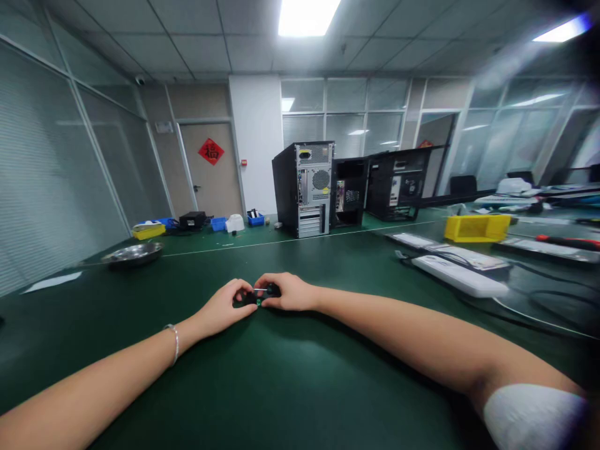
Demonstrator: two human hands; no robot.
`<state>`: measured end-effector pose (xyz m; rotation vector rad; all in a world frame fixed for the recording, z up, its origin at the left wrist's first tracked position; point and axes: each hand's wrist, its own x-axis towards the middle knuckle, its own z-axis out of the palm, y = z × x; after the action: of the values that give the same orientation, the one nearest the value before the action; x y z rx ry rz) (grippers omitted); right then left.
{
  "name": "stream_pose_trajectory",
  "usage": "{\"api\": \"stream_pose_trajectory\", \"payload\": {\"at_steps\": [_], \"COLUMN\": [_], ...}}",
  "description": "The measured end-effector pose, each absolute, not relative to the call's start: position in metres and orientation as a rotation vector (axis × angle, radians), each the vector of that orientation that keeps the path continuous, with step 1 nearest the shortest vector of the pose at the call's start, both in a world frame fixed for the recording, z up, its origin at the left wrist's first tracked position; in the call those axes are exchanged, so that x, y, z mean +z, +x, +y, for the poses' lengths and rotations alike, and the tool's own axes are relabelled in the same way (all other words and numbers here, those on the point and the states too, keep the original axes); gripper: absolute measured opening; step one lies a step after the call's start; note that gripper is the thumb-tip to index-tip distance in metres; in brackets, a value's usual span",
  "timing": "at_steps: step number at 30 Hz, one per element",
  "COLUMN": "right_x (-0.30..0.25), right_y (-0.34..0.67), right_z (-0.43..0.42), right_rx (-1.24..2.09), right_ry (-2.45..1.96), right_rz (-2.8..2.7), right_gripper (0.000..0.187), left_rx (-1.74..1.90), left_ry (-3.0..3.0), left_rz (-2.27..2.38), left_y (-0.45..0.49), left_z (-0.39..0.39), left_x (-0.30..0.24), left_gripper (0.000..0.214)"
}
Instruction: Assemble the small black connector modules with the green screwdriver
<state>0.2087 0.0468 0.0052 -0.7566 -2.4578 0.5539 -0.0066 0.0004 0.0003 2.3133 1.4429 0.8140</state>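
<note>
My left hand [227, 306] is closed round a small black part [244, 299] low over the green tabletop [300, 375]. A bit of green [258, 302] shows at the part's right end, near my left thumb. From the right, my right hand [289, 292] meets it, fingers pinched on a short screwdriver [272, 290]. Its dark handle is mostly inside the fingers, and the thin metal shaft [260, 289] points left at the black part. Whether the tip touches the part cannot be made out. The fingers cover much of both things.
Several computer cases [315, 187] stand at the back. A metal bowl [134, 253] lies left, near a sheet of paper [52, 282]. On the right are a white power strip [457, 275], cables, a yellow bin [477, 228], hard drives and a red-handled tool [567, 242].
</note>
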Motion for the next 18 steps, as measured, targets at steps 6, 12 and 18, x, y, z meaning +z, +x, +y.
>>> {"api": "stream_pose_trajectory", "payload": {"at_steps": [6,12,18], "right_x": [0.000,-0.003,-0.006], "right_y": [0.202,0.201,0.200], "right_z": [0.047,0.046,0.048], "right_rx": [0.442,0.436,0.466], "right_ry": [-0.862,-0.875,-0.710], "right_rz": [-2.444,-2.402,-2.192], "right_gripper": [0.034,0.035,0.040], "left_rx": [0.844,0.904,1.038], "left_ry": [2.192,2.096,1.956], "left_rz": [1.425,1.369,1.251], "left_y": [-0.009,-0.011,-0.010], "left_z": [0.006,0.011,0.010], "left_x": [-0.001,-0.005,-0.005], "left_gripper": [0.036,0.042,0.040]}}
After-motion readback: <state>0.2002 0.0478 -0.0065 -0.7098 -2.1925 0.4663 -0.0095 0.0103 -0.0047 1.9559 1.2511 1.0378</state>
